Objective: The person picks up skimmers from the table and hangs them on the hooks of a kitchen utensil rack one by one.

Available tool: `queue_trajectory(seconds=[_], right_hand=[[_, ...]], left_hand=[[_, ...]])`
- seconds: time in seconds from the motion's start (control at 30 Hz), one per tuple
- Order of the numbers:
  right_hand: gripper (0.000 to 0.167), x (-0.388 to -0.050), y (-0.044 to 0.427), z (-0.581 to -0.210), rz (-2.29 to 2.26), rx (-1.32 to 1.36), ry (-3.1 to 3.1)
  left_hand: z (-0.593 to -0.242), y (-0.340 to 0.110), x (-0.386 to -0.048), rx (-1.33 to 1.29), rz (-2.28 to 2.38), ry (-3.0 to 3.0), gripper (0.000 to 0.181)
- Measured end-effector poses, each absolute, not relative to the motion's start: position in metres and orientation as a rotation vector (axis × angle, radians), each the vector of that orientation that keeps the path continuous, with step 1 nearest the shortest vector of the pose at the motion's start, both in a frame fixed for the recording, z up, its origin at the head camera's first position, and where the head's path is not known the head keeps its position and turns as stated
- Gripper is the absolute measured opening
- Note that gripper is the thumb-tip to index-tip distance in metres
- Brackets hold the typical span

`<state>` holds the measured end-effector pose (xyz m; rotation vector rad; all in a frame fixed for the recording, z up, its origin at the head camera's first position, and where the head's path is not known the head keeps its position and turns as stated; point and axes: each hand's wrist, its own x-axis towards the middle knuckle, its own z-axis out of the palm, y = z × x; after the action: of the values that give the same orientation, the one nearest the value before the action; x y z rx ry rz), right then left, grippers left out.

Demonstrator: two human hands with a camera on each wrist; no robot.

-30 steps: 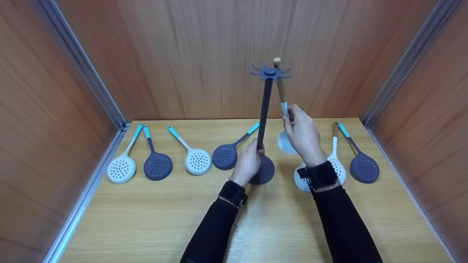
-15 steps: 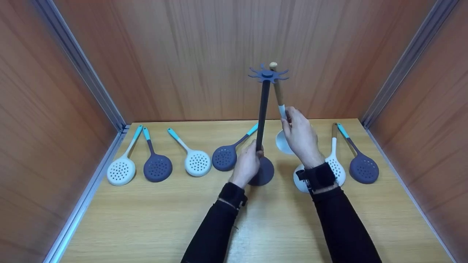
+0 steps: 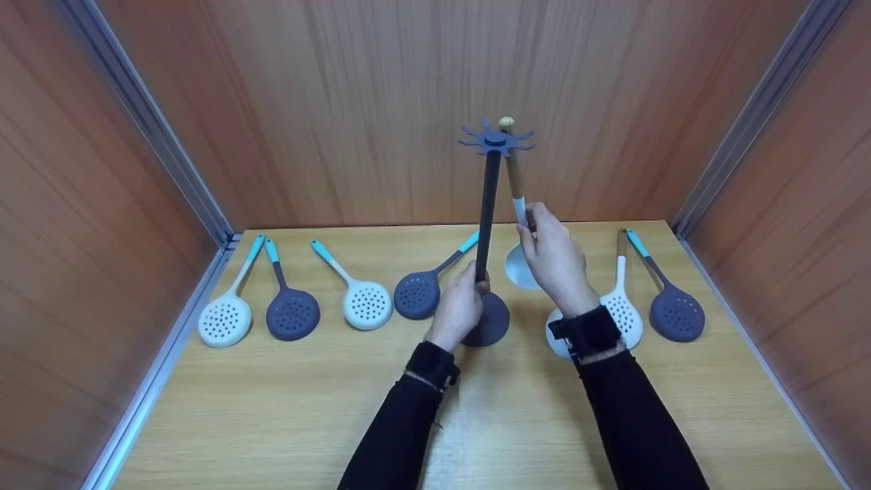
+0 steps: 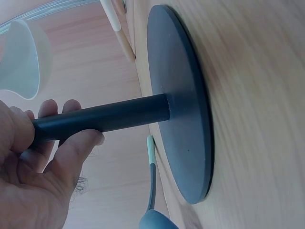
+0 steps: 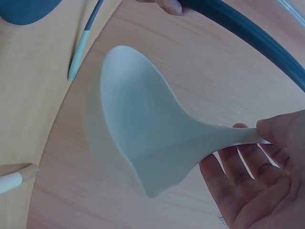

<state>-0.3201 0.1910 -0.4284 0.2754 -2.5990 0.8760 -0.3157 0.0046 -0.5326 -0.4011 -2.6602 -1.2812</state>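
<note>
We see the right hand (image 3: 554, 258) with thumb and fingers clamped on the neck of the ladle (image 5: 147, 124), its white bowl off the table (image 3: 272, 422). The left hand (image 3: 457, 309) has its fingers wrapped round the pole (image 3: 488, 211), just left of the ladle, the round base (image 3: 493, 323) on the table. Up top, the ladle's wooden tip is beside the hooks (image 3: 495, 139); we cannot tell whether they touch. As we judge it, the lift is done but hanging is not, since we find nothing clearly on the hooks. Farther out, four skimmers (image 3: 368, 304) lie to the left, white and dark by turns. To the right lie a white skimmer (image 3: 625, 318), a dark one (image 3: 677, 313) and a white piece (image 3: 554, 337) mostly hidden by the wrist; all seem left to do.
</note>
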Motion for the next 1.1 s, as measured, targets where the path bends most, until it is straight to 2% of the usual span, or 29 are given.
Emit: queue_trajectory(seconds=[0.23, 1.1], right_hand=[[0.028, -0.3188, 0.1885, -0.4323, 0.86, 0.314, -2.599], [0.032, -0.3203, 0.1808, -0.4336, 0.871, 0.343, -2.651]], left_hand=[[-0.533, 0.0031, -0.314, -0.417, -1.238, -2.665, 0.004], [-0.5304, 0.0053, -0.3137, -0.368, -1.303, -2.704, 0.008]])
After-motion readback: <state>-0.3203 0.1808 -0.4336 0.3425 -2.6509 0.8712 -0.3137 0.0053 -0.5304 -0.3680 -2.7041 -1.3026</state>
